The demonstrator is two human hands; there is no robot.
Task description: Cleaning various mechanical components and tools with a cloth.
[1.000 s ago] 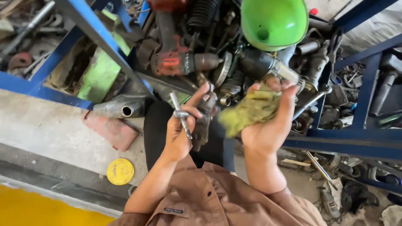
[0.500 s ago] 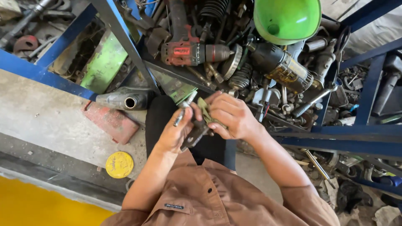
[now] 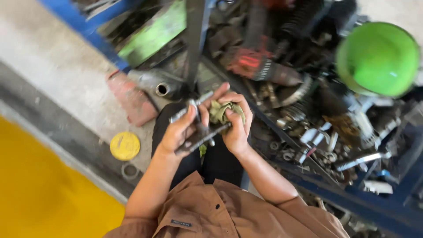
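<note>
1. The left hand (image 3: 183,130) grips a metal part (image 3: 198,121) with bars sticking out.
2. The right hand (image 3: 235,125) presses a greenish rag (image 3: 219,111) against that part.
3. A red power drill (image 3: 260,68) and a green helmet (image 3: 379,59) lie among scrap beyond.
4. A yellow disc (image 3: 124,146) lies on the concrete floor (image 3: 53,61).

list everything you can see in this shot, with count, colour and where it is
metal part: one, grey and dark, held in front of the lap
rag: one, dirty green, pressed on the part
round lid: one, yellow, on the floor, left
green bowl-shaped thing: one, top right
power tool: one, red and black, among the scrap above the hands
pipe end: one, grey, beside a reddish brick
frame bars: several, blue, around the pile
floor strip: yellow, lower left
left hand: holds the metal part
right hand: grips the rag
</note>
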